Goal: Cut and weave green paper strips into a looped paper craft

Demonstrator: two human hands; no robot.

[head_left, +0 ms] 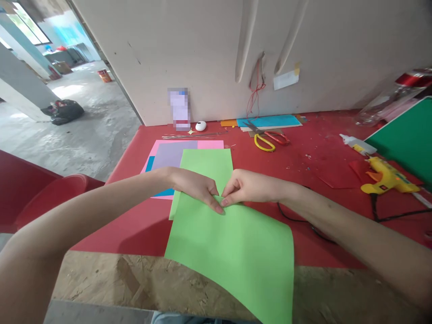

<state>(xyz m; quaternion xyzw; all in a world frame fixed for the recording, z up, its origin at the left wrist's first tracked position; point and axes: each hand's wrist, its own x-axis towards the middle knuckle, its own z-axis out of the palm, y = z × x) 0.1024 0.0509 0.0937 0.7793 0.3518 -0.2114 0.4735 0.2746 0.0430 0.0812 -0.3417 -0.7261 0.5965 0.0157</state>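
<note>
While letting the green sheet (232, 252) droop toward five o'clock, pinches its far edge at centre with closed left hand (195, 183) and right hand (251, 186), probably to share its weight. Has scissors (259, 131) beyond, toward one o'clock, seemingly within reach.

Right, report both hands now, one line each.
Left hand: closed, pinching the far edge of the nearer green sheet, thumb on top.
Right hand: closed, pinching the same edge beside the left thumb.
</note>
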